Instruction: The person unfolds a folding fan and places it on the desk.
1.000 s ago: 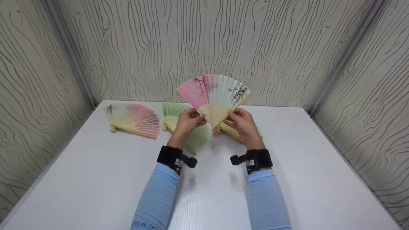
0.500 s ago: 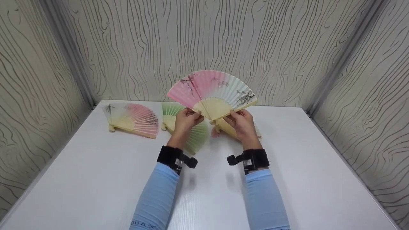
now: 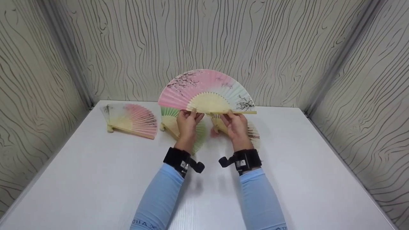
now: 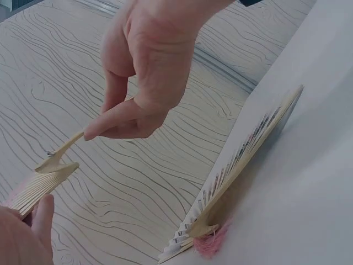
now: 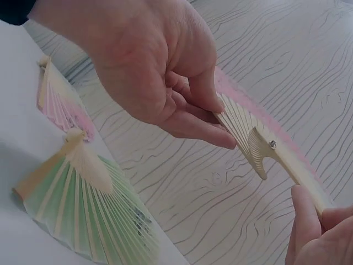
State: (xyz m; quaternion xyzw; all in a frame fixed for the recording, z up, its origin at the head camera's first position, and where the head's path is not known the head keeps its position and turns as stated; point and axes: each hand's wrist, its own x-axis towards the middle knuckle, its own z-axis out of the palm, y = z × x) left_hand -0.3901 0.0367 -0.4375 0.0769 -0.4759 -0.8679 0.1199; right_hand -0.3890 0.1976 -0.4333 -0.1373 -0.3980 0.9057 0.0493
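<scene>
A folding fan [image 3: 204, 84], pink shading to white with dark blossom branches, is held up above the table, spread into nearly a half circle. My left hand [image 3: 188, 126] pinches the ribs at its lower left between thumb and fingers. My right hand [image 3: 237, 126] pinches the straight wooden lower edge on the right. The fan's riveted pivot [image 5: 272, 144] lies between my hands in the right wrist view. Behind and below my hands lie a green fan [image 3: 171, 112] and a pale fan [image 4: 242, 165] with a pink tassel [image 4: 212, 243]; my hands partly cover both.
A pink and white fan [image 3: 140, 118] lies spread open at the table's far left. The white table [image 3: 105, 179] is enclosed by wood-grain patterned panels [image 3: 204, 38] at the back and sides. The fans on the table lie near its back edge.
The held fan has spread from a narrower wedge to nearly a half circle, its pink left side swinging down. My wrists have come closer together. The fans on the table stay put.
</scene>
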